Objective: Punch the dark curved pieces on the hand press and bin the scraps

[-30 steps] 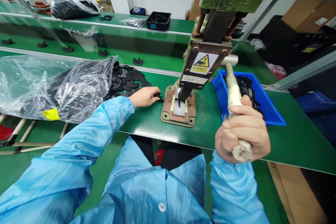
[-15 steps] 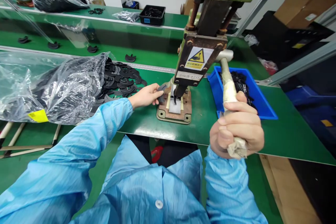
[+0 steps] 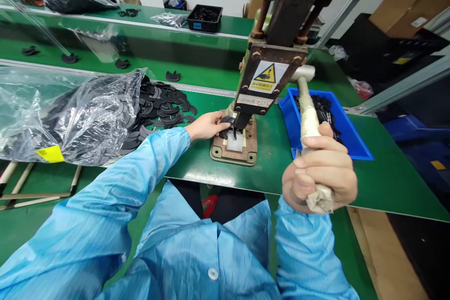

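Observation:
Between its fingers and thumb, my left hand [image 3: 210, 125] pinches a black curved part [image 3: 227, 127], its right end at the punch of the hand press [image 3: 243, 103]. The press stands on a rusty base plate [image 3: 251, 143] with a pale metal strip under the punch. My right hand [image 3: 321, 168] is wrapped around the tape-bound handle of the press lever [image 3: 309, 115]. The lever's pale cylindrical end [image 3: 305, 73] sits beside the press body. I cannot tell whether the part lies flat on the strip.
Left on the green bench [image 3: 197, 168] lies a clear plastic bag [image 3: 80, 122] spilling black curved parts [image 3: 167, 108]. At right a blue bin [image 3: 351, 136] holds black pieces. Behind, several similar parts rest in a row on a green strip [image 3: 147, 63]; a black tray [image 3: 204, 18] stands farther back.
My left hand has moved right, bringing the black curved part from the side of the base to the punch. My right hand keeps its grip on the lever, nearly still.

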Tool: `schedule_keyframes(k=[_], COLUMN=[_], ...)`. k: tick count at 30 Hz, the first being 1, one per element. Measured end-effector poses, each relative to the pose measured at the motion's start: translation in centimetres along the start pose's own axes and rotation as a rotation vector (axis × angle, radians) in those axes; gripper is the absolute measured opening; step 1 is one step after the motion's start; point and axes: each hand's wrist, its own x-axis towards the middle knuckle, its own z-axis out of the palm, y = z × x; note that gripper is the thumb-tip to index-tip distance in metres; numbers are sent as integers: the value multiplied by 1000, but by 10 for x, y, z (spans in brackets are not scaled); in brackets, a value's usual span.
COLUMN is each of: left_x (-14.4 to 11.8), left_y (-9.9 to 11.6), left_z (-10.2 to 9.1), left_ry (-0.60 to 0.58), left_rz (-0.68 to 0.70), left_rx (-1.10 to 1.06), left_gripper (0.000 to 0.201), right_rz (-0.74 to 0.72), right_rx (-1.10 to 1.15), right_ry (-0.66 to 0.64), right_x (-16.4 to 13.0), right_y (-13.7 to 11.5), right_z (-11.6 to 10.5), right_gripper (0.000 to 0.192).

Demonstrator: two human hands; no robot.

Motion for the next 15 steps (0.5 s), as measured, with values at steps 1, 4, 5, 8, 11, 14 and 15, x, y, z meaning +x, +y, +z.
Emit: schedule_keyframes(k=[1,4,5,8,11,14,15], left_x=[0,1,1,2,4,6,7], left_y=[2,8,10,15,17,17,17], left_z=[0,-1,-2,-4,-4,-3,-3], left_ry=[-2,-19,-29,-70,-100,-96,-94], left_rz=[-5,-36,-53,-127,-212,-265,-283], left_rx=[-7,-11,-15,-52,-61,-77,-84], left_gripper=[23,26,29,34,32,29,29], right_rz=[0,8,15,25,27,26,26], right_rx=[2,6,3,-9,-6,-2,-3], right_ry=[2,9,13,40,43,25,26], right_x=[0,-1,-1,-1,-1,0,0], right_y=[0,0,0,-1,-2,-2,-2], right_z=[0,2,2,4,4,4,3], right_gripper=[28,27,27,28,30,29,28])
